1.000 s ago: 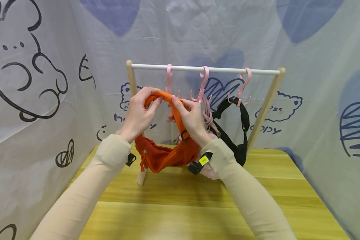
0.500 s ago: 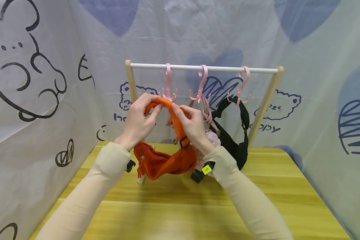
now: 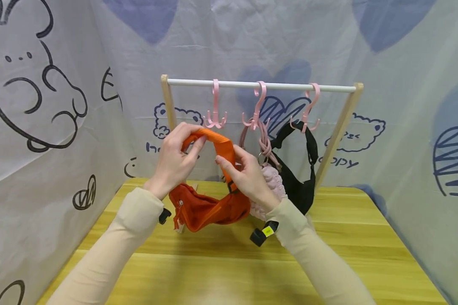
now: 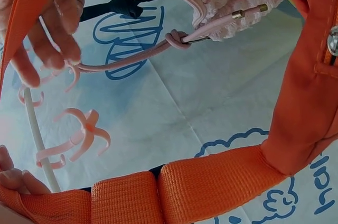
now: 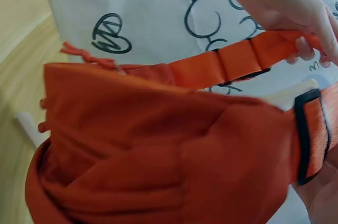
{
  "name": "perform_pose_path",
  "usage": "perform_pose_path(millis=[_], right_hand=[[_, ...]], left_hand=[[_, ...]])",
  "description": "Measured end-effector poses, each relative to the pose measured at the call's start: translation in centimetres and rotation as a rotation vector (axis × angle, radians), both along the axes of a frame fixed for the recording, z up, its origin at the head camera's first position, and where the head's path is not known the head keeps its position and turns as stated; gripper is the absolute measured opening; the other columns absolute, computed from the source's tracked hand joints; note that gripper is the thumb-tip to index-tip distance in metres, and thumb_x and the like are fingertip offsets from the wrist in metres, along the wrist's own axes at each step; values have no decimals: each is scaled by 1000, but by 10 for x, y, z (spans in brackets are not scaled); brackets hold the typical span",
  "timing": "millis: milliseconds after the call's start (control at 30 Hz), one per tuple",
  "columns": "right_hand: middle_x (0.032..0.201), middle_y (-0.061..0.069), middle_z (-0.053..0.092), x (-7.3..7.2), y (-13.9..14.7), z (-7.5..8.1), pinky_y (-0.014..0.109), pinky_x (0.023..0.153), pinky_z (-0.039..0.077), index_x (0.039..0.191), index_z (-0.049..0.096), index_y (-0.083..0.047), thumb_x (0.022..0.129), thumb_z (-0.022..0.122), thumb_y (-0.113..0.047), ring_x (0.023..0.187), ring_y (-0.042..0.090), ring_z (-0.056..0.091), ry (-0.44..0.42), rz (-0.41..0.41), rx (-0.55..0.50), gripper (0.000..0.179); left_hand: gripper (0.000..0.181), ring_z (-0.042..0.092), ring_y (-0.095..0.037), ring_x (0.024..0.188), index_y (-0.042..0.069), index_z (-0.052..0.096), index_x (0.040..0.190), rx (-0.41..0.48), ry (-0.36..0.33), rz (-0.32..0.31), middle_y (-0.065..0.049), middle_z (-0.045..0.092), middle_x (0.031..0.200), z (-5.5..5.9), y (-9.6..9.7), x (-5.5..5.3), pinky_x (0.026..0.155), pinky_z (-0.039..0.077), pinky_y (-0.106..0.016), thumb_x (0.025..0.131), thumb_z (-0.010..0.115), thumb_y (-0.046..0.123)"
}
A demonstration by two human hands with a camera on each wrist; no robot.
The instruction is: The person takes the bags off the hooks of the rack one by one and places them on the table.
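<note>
- One orange strap (image 3: 224, 146), pinched by our left hand (image 3: 174, 157) and by our right hand (image 3: 249, 177).
- One red bag (image 3: 210, 209), hung from it, below both.
- One pink bag (image 3: 273, 181) and one black bag (image 3: 304, 195), right of our right hand.
- One hook (image 3: 215, 122), above our left hand.

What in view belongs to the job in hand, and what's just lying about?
Job, judging by hold and nearness:
orange bag, held by its strap
left pink hook, bare (probably)

Apparently just around:
pink bag, hanging
black bag, hanging
table
patterned backdrop
</note>
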State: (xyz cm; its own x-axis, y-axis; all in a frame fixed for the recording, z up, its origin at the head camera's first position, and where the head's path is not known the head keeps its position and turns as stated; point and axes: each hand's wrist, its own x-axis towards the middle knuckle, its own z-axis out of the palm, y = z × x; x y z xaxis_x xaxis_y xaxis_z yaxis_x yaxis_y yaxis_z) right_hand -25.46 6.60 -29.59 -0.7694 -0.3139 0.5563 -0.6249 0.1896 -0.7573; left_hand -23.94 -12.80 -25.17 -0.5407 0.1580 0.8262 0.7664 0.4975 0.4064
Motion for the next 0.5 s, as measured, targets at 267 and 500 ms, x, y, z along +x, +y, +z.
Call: perform_pose_path(millis=[267, 500], right_hand=[[109, 8, 69, 8, 2, -17, 31, 75, 58, 133, 57, -14, 96, 69, -27, 90, 20, 67, 11, -26, 105, 40], [105, 9, 67, 11, 6, -30, 29, 71, 55, 136, 53, -12, 95, 71, -26, 82, 19, 62, 73, -34, 144, 47]], left_hand=[[13, 46, -17, 74, 4, 70, 109, 26, 19, 10, -11, 64, 95, -5, -2, 3, 66, 35, -18, 98, 65, 8], [14, 44, -13, 74, 5, 70, 109, 38, 7, 8, -10, 63, 95, -10, -3, 5, 65, 36, -22, 98, 64, 9]])
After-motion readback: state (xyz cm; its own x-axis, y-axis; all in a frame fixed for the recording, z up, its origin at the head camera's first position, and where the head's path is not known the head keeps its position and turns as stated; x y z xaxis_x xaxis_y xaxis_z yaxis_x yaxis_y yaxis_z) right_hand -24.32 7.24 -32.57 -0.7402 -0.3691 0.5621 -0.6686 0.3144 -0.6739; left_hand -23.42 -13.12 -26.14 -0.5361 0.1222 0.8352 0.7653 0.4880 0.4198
